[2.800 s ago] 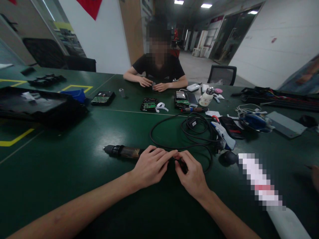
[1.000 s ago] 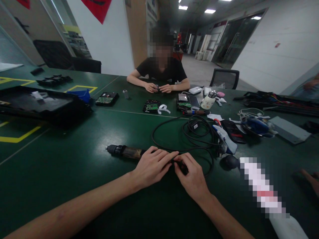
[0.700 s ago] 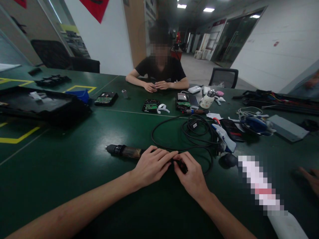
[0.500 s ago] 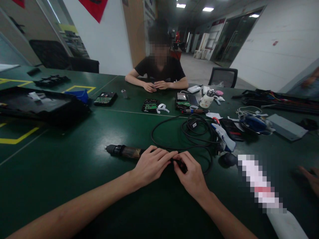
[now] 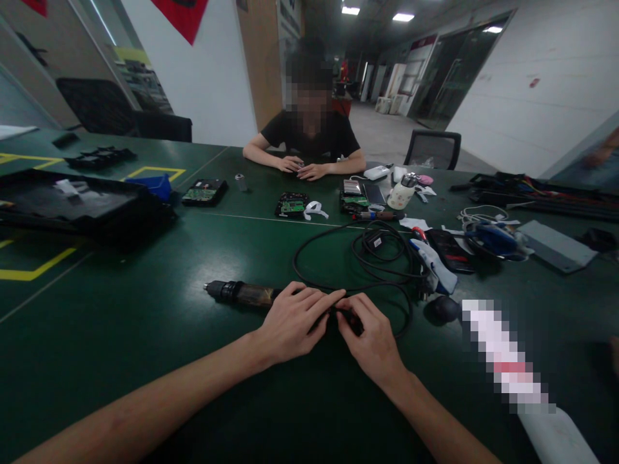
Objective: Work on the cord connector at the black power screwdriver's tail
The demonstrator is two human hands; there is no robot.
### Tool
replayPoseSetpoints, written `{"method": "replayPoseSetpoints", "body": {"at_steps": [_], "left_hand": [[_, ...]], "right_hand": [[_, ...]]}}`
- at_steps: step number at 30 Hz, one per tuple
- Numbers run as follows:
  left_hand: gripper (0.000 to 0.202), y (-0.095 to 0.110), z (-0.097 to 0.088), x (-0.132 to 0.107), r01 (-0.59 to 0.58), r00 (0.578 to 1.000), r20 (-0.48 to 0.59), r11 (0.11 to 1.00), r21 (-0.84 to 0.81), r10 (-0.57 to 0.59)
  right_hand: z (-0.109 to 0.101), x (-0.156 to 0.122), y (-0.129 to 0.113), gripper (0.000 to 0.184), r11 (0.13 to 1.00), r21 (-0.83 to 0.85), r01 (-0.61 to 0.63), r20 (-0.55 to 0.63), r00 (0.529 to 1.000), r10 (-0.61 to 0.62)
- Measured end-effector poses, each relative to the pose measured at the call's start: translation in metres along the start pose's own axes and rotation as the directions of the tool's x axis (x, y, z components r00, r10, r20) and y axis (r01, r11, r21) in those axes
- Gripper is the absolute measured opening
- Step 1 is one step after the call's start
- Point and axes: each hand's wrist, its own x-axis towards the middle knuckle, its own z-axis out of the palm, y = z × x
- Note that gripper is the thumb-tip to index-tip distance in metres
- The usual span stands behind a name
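Observation:
A dark electric screwdriver [image 5: 254, 294] with a brownish grip lies on the green table, its bit pointing left. Across its body rests my left hand [image 5: 296, 319], fingers wrapped over the rear half. Close by on the right, my right hand [image 5: 370, 332] pinches a dark piece at the screwdriver's back end. That looks like the end of the black cable [image 5: 294, 260], though the fingers partly cover it. Beyond both hands the cable lies in loose coils, with a white-labelled part [image 5: 377, 241] among them.
Opposite sits a person [image 5: 314, 138] with both hands together on the table [image 5: 145, 335]. Several circuit boards, one of them a green board [image 5: 293, 205], lie midway. A black tray [image 5: 87, 206] stands left. Right are a blue-white tool [image 5: 435, 265] and a white-handled object [image 5: 556, 432].
My left thumb has shifted slightly away from the fingers; both my hands otherwise stay in place. Across the table the person's hands have moved a little. A hand at the right edge has mostly withdrawn.

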Motion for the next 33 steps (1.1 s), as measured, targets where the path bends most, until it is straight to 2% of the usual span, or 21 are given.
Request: {"method": "replayPoseSetpoints", "body": {"at_steps": [16, 22, 28, 33], "left_hand": [[0.048, -0.0014, 0.0013, -0.0007, 0.01, 1.0, -0.016, 1.0, -0.017, -0.011], [0.055, -0.0013, -0.001, -0.0002, 0.005, 1.0, 0.002, 0.999, -0.043, -0.005], [0.051, -0.001, 0.0006, -0.0002, 0.024, 1.0, 0.0, 1.0, 0.013, -0.024], [0.056, -0.0011, -0.0001, -0.0001, 0.012, 1.0, 0.002, 0.999, -0.036, -0.012]], "right_hand": [[-0.0002, -0.0005, -0.0004, 0.014, 1.0, 0.017, -0.017, 0.012, 1.0, 0.017], [0.0002, -0.0007, -0.0003, 0.014, 1.0, 0.011, -0.001, 0.001, 1.0, 0.001], [-0.0006, -0.0006, -0.0006, 0.014, 1.0, 0.003, -0.004, 0.008, 1.0, 0.004], [0.0003, -0.0006, 0.0006, 0.014, 1.0, 0.004, 0.005, 0.001, 1.0, -0.005]]}}
